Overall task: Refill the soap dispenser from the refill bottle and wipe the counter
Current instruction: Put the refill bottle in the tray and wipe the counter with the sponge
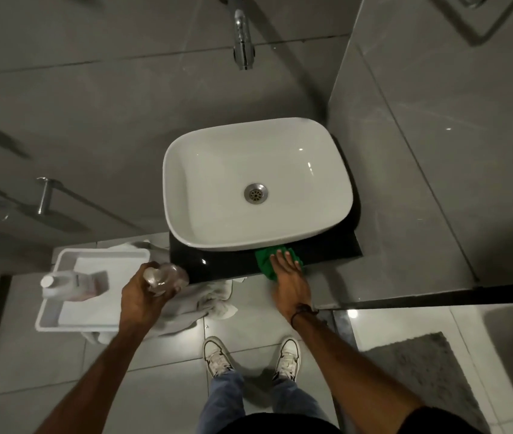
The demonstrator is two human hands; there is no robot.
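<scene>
My left hand holds a clear soap dispenser above the left end of the black counter. My right hand presses flat on a green cloth lying on the counter's front strip, just below the white basin. The white refill bottle with a pink label lies blurred over the white tray at the left.
A chrome tap juts from the grey wall above the basin. A crumpled white towel hangs below the counter by the tray. My two shoes stand on the tiled floor, and a grey mat lies at the right.
</scene>
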